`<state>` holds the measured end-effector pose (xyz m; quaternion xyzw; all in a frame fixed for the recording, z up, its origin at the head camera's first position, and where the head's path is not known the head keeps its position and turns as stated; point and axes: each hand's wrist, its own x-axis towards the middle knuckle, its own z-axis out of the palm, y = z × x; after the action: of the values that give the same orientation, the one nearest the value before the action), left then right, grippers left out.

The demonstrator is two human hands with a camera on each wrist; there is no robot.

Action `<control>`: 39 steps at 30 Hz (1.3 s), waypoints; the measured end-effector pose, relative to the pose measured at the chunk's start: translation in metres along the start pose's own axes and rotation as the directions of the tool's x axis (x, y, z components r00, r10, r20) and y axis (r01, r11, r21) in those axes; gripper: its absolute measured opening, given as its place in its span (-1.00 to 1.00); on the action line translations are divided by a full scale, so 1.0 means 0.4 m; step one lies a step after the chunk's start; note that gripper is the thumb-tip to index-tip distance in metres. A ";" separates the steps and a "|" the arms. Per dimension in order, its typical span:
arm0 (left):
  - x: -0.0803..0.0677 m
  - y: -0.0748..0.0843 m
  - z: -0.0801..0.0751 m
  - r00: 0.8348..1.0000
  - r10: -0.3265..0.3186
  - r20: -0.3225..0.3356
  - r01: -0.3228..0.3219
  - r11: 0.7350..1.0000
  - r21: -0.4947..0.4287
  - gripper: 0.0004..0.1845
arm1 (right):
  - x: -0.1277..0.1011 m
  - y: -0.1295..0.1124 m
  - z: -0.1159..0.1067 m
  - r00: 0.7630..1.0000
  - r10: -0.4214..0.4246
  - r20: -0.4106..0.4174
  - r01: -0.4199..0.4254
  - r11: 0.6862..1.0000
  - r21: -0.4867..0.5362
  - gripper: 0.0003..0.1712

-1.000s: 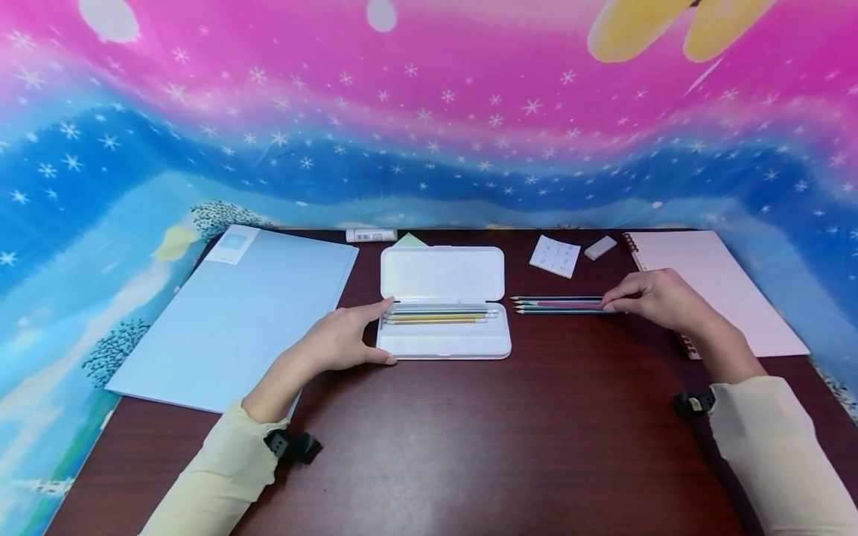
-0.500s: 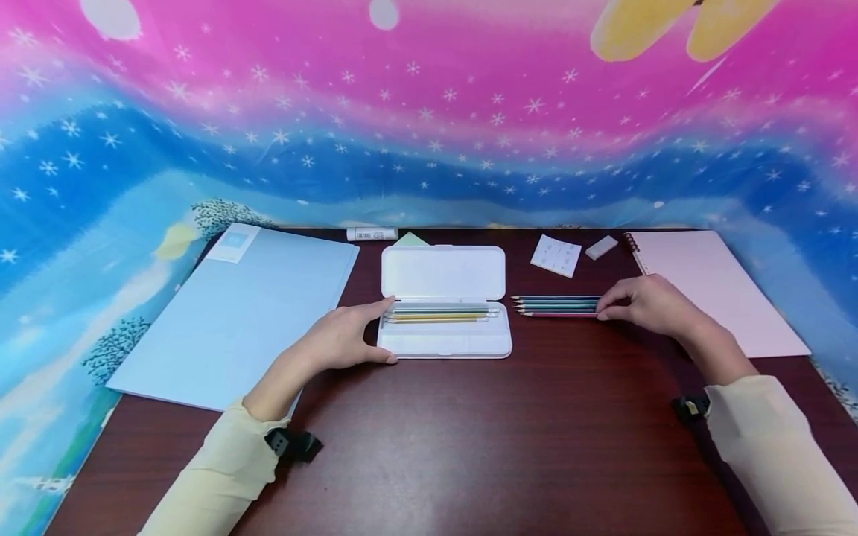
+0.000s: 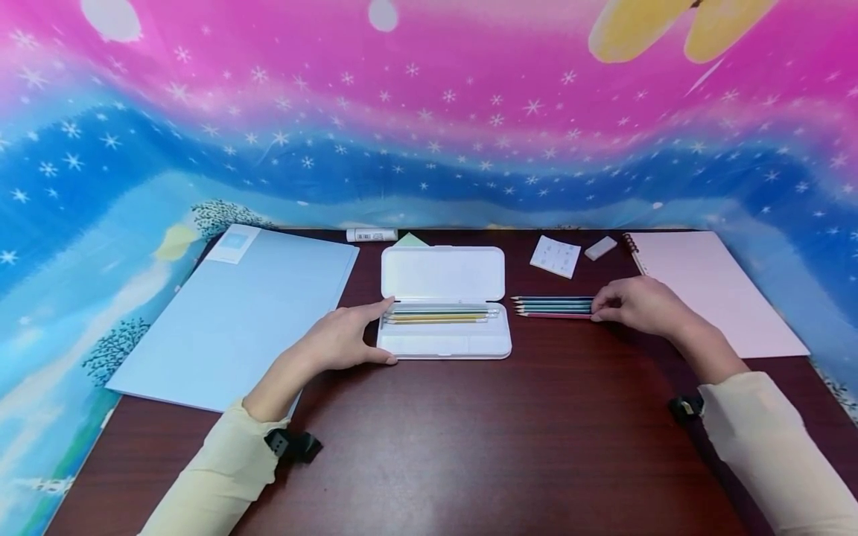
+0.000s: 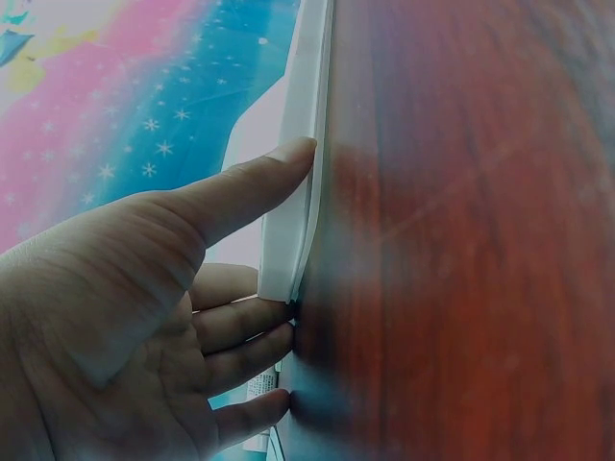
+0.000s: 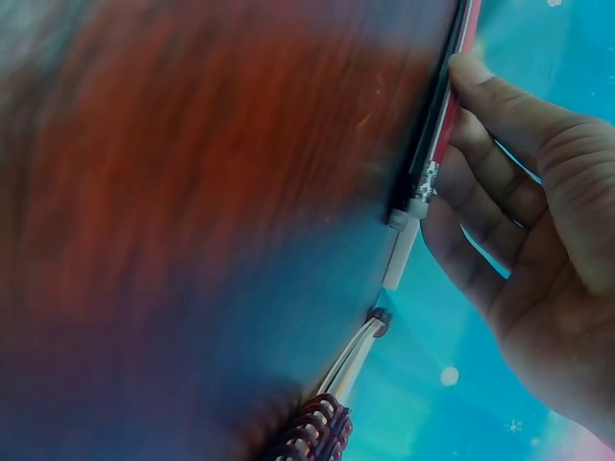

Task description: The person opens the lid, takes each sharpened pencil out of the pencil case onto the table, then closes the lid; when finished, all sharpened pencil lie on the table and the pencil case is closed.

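From the head view we see our left hand (image 3: 338,341) at the case (image 3: 443,304), fingers spread straight, thumb and forefinger bracketing its 9 o'clock end. The case lies open at mid-table with pencils inside. At 3 o'clock from it lie loose pencils (image 3: 553,306), and our right hand (image 3: 637,305) pinches their eraser ends. A folder (image 3: 234,313) lies at 9 o'clock, a notebook (image 3: 717,286) at 3 o'clock, a glue stick (image 3: 371,234), a note pad (image 3: 555,256) and an eraser (image 3: 599,247) toward 12.

At the left wrist, our fingers (image 4: 245,197) press flat against the case (image 4: 298,154) edge.

At the right wrist, our fingers (image 5: 500,106) curl on the pencils (image 5: 437,144), beside the notebook (image 5: 317,432) spiral.
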<state>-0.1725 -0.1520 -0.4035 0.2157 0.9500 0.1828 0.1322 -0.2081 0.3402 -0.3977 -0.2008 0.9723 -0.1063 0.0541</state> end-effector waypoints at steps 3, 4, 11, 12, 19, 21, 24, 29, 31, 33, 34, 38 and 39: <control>0.001 -0.001 0.000 1.000 -0.001 -0.001 0.001 1.000 0.000 0.08 | 0.002 -0.006 -0.003 1.000 -0.001 0.000 0.001 1.000 -0.010 -0.90; 0.001 -0.001 0.000 1.000 -0.001 -0.001 0.001 1.000 -0.001 0.08 | 0.002 -0.007 -0.004 1.000 -0.002 0.000 0.002 1.000 -0.011 -0.89; 0.001 0.000 0.001 1.000 -0.007 0.002 0.007 1.000 -0.002 0.08 | 0.000 -0.013 -0.010 0.999 0.022 -0.028 -0.021 0.999 0.034 -0.97; 0.001 -0.001 0.001 1.000 -0.006 0.001 0.006 1.000 -0.001 0.08 | -0.001 -0.017 -0.011 0.999 0.029 -0.038 -0.027 0.998 0.065 -0.99; -0.003 -0.003 -0.001 1.000 -0.007 -0.006 0.007 1.000 -0.007 0.08 | 0.024 -0.093 -0.009 0.998 0.033 -0.049 -0.017 0.954 0.300 -0.74; -0.003 -0.003 0.000 1.000 -0.009 -0.001 0.009 1.000 -0.009 0.08 | 0.036 -0.122 -0.006 0.999 0.032 -0.031 -0.019 0.936 0.351 -0.70; -0.001 -0.002 0.001 1.000 -0.011 0.005 0.011 1.000 -0.007 0.08 | 0.058 -0.170 0.003 1.000 0.022 -0.002 -0.019 0.915 0.404 -0.70; 0.000 -0.001 0.001 1.000 -0.011 0.001 0.011 1.000 -0.008 0.08 | 0.101 -0.260 0.027 0.996 -0.085 -0.016 0.085 0.939 0.334 -0.76; 0.000 0.000 0.001 1.000 -0.010 0.002 0.010 1.000 -0.010 0.08 | 0.116 -0.290 0.038 0.990 -0.137 -0.022 0.138 0.953 0.268 -0.78; -0.001 0.000 0.002 1.000 -0.008 0.003 0.008 1.000 -0.010 0.07 | 0.130 -0.317 0.047 0.985 -0.172 -0.018 0.172 0.963 0.208 -0.79; -0.001 0.000 0.002 1.000 -0.009 0.003 0.009 1.000 -0.011 0.07 | 0.136 -0.329 0.051 0.982 -0.187 -0.015 0.187 0.966 0.181 -0.80; -0.003 -0.001 0.002 1.000 -0.008 -0.002 0.008 1.000 -0.011 0.07 | 0.154 -0.371 0.055 0.975 -0.219 0.015 0.216 0.968 0.126 -0.80; -0.003 -0.001 0.002 1.000 -0.006 -0.003 0.006 1.000 -0.013 0.06 | 0.157 -0.379 0.056 0.974 -0.224 0.025 0.219 0.969 0.117 -0.81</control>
<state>-0.1712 -0.1527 -0.4040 0.2116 0.9498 0.1888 0.1325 -0.2045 0.1750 -0.3887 -0.3067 0.9350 -0.1629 0.0716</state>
